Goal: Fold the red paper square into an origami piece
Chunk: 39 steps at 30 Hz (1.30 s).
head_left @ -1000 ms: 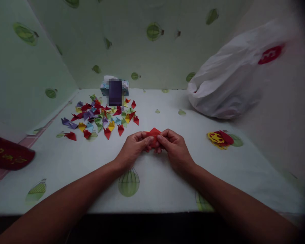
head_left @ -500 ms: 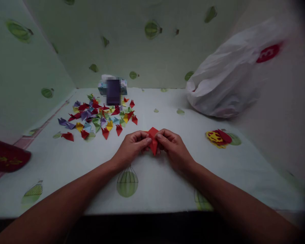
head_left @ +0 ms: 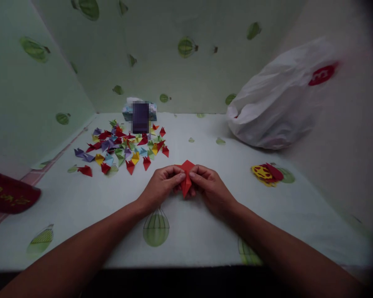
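A piece of red origami paper [head_left: 186, 182], folded to a narrow point toward me, is held between both hands just above the tabletop. My left hand [head_left: 166, 182] pinches its left side between thumb and fingers. On the right edge, my right hand [head_left: 207, 182] grips it the same way. Fingertips under the paper are partly hidden. To the left and farther back lies a spread of small folded paper pieces [head_left: 129, 166] in red, yellow, green, blue and purple.
A tissue box [head_left: 126, 111] with a blurred dark object [head_left: 140, 118] before it stands at the back. A white plastic bag [head_left: 267, 111] fills the right rear. Red and yellow cut-outs [head_left: 262, 173] lie at right. A dark red object [head_left: 14, 194] sits at the left edge.
The whole scene sits slightly lower as the head view has tilted. Both hands still hold the red paper, with only small finger shifts.
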Available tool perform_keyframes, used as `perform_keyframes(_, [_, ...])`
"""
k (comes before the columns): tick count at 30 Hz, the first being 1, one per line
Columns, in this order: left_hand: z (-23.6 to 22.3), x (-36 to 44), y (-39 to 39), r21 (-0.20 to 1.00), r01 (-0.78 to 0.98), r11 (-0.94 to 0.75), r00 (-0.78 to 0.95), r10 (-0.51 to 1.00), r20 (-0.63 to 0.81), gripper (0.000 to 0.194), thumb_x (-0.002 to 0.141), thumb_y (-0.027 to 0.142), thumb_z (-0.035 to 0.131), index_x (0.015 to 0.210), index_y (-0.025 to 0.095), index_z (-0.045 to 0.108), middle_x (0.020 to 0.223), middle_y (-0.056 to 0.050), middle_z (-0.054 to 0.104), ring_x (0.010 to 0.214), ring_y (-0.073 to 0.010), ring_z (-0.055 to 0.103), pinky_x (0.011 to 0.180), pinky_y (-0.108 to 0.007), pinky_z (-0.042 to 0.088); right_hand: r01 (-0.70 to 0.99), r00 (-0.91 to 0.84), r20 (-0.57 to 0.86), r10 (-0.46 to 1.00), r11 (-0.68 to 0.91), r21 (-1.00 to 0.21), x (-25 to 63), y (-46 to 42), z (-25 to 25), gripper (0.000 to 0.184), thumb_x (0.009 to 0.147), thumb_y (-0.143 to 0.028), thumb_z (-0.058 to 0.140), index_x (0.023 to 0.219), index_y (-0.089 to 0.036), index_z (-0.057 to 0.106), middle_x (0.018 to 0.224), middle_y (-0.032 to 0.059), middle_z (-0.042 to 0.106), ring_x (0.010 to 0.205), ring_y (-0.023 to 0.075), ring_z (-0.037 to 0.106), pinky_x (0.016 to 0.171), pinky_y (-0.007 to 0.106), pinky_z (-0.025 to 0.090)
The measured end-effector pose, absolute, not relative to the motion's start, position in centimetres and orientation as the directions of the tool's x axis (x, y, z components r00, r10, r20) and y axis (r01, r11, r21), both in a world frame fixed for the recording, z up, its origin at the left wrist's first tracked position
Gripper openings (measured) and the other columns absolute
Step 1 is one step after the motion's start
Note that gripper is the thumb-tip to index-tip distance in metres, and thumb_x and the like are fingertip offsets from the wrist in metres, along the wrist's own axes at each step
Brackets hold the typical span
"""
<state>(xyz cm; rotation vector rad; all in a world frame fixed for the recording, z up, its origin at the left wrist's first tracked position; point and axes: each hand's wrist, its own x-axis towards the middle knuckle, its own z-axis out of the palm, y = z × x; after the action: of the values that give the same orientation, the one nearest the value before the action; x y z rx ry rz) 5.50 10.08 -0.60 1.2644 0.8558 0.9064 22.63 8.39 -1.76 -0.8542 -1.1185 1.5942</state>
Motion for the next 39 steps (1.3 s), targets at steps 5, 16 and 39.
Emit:
perform_keyframes(5, [-0.6,5.5,10.1,0.993,-0.080,0.082,0.404,0.914,-0.043,0.023,0.084,0.037,0.070,0.079,0.015,0.066,0.065,0.000,0.063,0.060,-0.0103,0.050,0.061,-0.025,0.039,-0.296,-0.275,-0.008,0.962,-0.092,-0.951,22.6,8.4,-1.8,0.027,0.089,-0.038,0.072,0.075,-0.019,0.059,0.065,-0.0001,0.068,0.051,0.0102,0.055,0.053,0.023,0.043])
perform_keyframes(16, [-0.8,5.5,10.1,0.987,-0.122,0.107,0.403,0.914,-0.049,0.022,0.083,0.037,0.071,0.078,0.015,0.065,0.063,0.000,0.066,0.057,-0.0106,0.053,0.059,-0.025,0.039,-0.260,-0.289,-0.003,0.957,-0.082,-0.962,22.7,8.5,-2.2,0.026,0.092,-0.038,0.069,0.076,-0.018,0.061,0.062,-0.0003,0.067,0.051,0.0102,0.055,0.055,0.023,0.043])
perform_keyframes(39, [0.1,6.0,9.6,0.997,0.035,0.068,0.402,0.912,-0.077,0.017,0.079,0.031,0.064,0.070,0.017,0.061,0.064,0.001,0.061,0.055,-0.0089,0.048,0.054,-0.023,0.036,-0.018,-0.253,0.048,0.966,0.045,-0.999,23.1,8.5,-1.6,0.036,0.092,-0.048,0.064,0.072,-0.019,0.058,0.056,-0.0026,0.059,0.050,0.0109,0.055,0.053,0.025,0.042])
